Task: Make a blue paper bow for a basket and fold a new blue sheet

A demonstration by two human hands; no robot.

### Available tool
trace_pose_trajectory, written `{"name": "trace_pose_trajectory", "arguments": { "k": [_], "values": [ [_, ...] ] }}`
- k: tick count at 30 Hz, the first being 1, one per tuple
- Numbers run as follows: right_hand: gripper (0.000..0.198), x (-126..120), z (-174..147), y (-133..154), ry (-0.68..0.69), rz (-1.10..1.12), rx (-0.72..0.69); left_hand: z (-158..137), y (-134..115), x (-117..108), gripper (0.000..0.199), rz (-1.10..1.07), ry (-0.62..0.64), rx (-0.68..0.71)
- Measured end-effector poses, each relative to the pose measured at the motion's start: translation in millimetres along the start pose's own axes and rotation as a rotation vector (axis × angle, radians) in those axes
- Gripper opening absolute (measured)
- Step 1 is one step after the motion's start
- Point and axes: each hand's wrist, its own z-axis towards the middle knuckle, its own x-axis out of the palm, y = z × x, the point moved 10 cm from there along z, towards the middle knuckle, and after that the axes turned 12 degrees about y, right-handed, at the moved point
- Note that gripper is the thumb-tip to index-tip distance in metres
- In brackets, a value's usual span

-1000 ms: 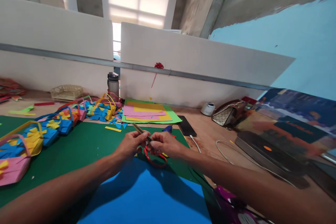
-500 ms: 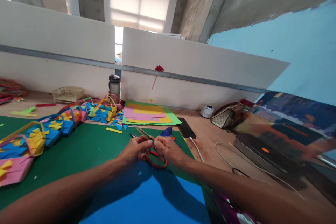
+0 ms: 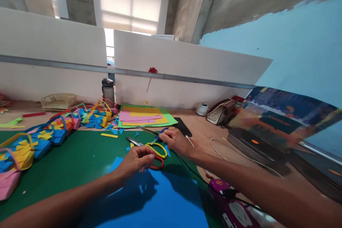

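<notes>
My left hand (image 3: 139, 158) hovers over the front of the green mat, fingers loosely bent and slightly apart. Just past its fingertips is a red handle loop (image 3: 159, 164); whether they touch it I cannot tell. Beside it lie yellow-handled scissors (image 3: 162, 149) with the blades pointing left. My right hand (image 3: 175, 141) is closed farther forward, near a blue-handled tool partly hidden behind it. From its fingertips a slim dark scissors blade (image 3: 146, 129) points left; the handle end is hidden. Under both hands spreads a blue paper sheet (image 3: 160, 199).
Several paper baskets (image 3: 42, 139) line the left side. Coloured sheets (image 3: 144, 115), a bottle (image 3: 108, 91) and a phone (image 3: 183, 126) are at the back. A purple power strip (image 3: 232, 206) with cables lies at right, near a dark case (image 3: 248, 146).
My hands have come apart: the right moved forward with the blade, the left stayed nearer the paper. The yellow-handled scissors now show between them. The view has shifted slightly right.
</notes>
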Motion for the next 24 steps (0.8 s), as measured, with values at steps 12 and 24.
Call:
{"name": "trace_pose_trajectory", "arguments": {
  "k": [12, 24],
  "values": [
    [0.026, -63.1, -8.4, -99.3, -0.092, 0.039, 0.423, -8.1, 18.2, -5.7, 0.043, 0.156, 0.027, -0.108],
    [0.032, -25.3, -48.8, -157.2, 0.223, 0.131, 0.861, -8.8, 36.5, -5.9, 0.051, 0.248, 0.068, -0.175]
  ]
}}
